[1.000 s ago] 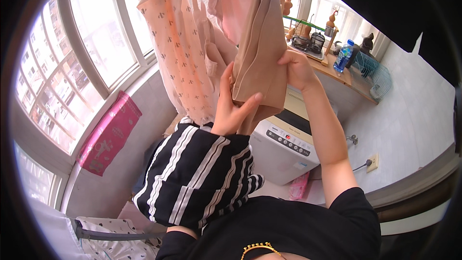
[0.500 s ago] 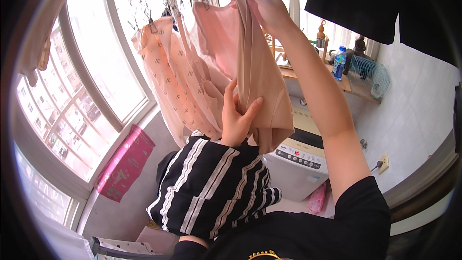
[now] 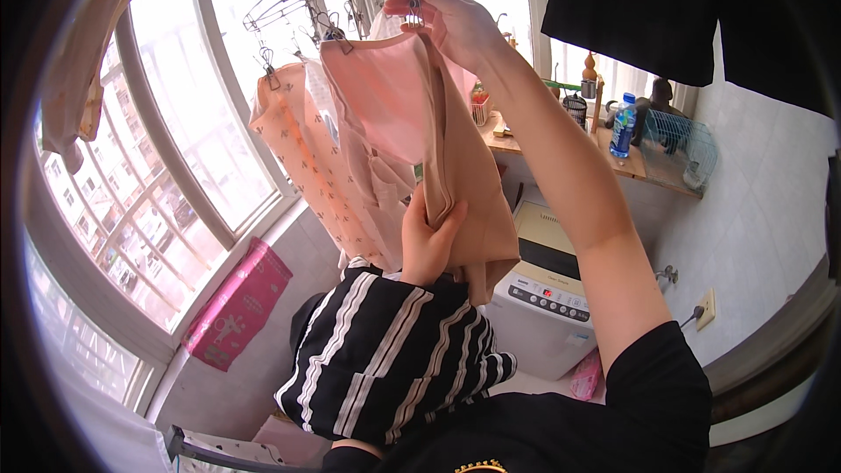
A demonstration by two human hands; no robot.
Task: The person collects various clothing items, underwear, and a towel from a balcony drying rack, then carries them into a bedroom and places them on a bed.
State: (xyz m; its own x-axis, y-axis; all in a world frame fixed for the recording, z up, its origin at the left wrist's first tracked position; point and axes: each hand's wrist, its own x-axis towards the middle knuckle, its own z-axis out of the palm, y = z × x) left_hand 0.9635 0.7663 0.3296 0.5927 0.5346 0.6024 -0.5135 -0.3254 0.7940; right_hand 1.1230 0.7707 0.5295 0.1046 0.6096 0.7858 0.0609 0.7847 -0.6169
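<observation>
A beige-pink garment (image 3: pixel 477 201) hangs by its upper edge from metal clips on a round wire rack (image 3: pixel 280 0). At its top right corner, my right hand (image 3: pixel 447 22) is closed on a wire clip (image 3: pixel 413 10). Lower down, my left hand (image 3: pixel 429 241) grips a fold of the same garment between thumb and fingers. Black cloth with white stripes (image 3: pixel 385 342) is draped over my left forearm and hides most of it. Left of the garment hangs a peach cloth with small dark prints (image 3: pixel 307 158), held by another clip.
Windows line the left side, with a pink patterned cloth (image 3: pixel 236 307) below them. A white top-loading washing machine (image 3: pixel 547 315) stands ahead. A wooden shelf (image 3: pixel 648 171) carries a water bottle (image 3: pixel 623 127) and a blue wire cage (image 3: pixel 679 144). Black shorts (image 3: pixel 648 17) hang upper right.
My right hand has come down and left, its fingers now curled round the clip. The garment and rack sit lower in view. My left hand keeps its grip, slightly lower.
</observation>
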